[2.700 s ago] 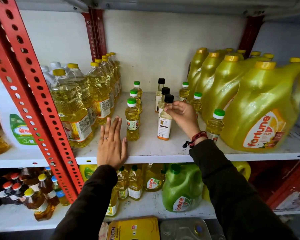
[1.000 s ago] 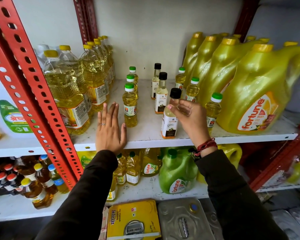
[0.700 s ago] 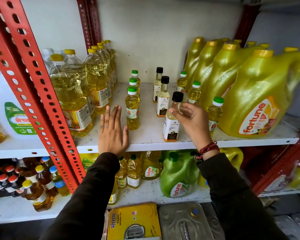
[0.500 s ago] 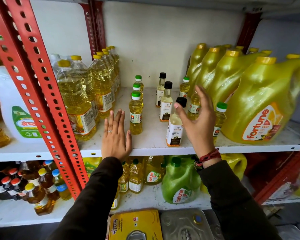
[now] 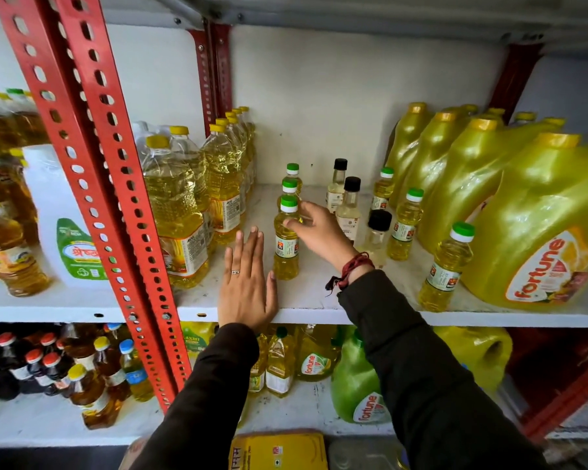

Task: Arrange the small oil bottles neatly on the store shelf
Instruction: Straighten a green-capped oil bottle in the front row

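Note:
Small oil bottles stand in three rows on the white shelf (image 5: 319, 300). The left row has green caps; its front bottle (image 5: 286, 252) is touched at the shoulder by the fingers of my right hand (image 5: 316, 228), which curl around it. The middle row has black-capped bottles, with the front one (image 5: 377, 232) partly behind my wrist. The right row of green-capped bottles ends with one (image 5: 445, 266) near the shelf edge. My left hand (image 5: 246, 283) lies flat, fingers together, on the shelf beside the front left bottle.
Large clear oil bottles (image 5: 177, 212) stand at the left, big yellow Fortune jugs (image 5: 537, 232) at the right. A red slotted upright (image 5: 116, 198) crosses the left foreground. More bottles and a green jug (image 5: 357, 385) fill the lower shelf.
My right hand let go of the front black-capped bottle, lifted, and moved left to the front green-capped bottle of the left row. My left hand stayed flat on the shelf.

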Motion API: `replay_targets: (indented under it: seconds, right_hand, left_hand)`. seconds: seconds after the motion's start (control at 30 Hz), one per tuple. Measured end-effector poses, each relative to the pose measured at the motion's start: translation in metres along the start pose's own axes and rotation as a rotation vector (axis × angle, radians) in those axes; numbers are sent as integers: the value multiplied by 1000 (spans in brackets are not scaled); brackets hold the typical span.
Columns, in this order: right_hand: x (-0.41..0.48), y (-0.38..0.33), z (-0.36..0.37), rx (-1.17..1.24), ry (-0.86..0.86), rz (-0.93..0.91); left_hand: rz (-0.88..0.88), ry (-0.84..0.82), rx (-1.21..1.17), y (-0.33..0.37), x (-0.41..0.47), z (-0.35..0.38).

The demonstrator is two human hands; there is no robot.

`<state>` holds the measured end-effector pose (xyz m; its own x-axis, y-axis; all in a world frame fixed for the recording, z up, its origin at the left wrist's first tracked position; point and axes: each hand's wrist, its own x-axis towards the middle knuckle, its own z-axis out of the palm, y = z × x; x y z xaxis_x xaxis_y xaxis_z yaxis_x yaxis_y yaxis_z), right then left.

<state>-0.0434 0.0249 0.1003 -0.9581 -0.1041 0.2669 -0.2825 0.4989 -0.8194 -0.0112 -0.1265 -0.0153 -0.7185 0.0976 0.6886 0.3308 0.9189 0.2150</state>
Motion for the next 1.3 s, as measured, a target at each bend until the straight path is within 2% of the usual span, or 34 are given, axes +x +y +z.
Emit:
replay_targets:
  seconds: [0.3,0.43,0.7,1.3]
  right_hand:
    - [-3,6,1,13,306,-5]
    - [-4,4,6,-29,373,-37]
    - [-10,9,5,2,311,-3]
    - [-58,5,-2,-7,254,-100]
  left_hand:
    - [13,-10,0,7,3,-1]
    - [11,-16,2,7,3,-2]
    - [10,-23,-1,9,3,-3]
    - [-7,-5,-73,9,0,-2]
